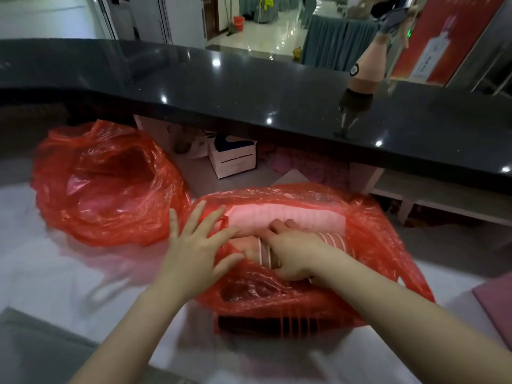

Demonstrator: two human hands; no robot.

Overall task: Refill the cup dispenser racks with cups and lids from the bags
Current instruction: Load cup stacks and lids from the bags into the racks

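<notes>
A red plastic bag (pixel 382 245) lies open on the white counter before me. Inside it a long white stack of cups or lids (pixel 288 217) lies on its side. In front of that lies a second stack of cups (pixel 336 241) with pink-and-white striped rims. My right hand (pixel 291 256) reaches into the bag and grips this striped stack from above. My left hand (pixel 194 245) has its fingers spread and presses on the bag's left edge. A second red bag (pixel 110 184) stands open at the left; what it holds is hidden. The blurred dark slatted thing (pixel 277 324) under the near bag may be a rack.
A raised black glossy counter (pixel 249 87) runs across behind the bags. On it at the right stands a pink bottle-shaped ornament (pixel 365 67). Below the counter sit a white box (pixel 232 159) and a shelf (pixel 443 200). A pink flat item (pixel 496 306) lies at the right edge.
</notes>
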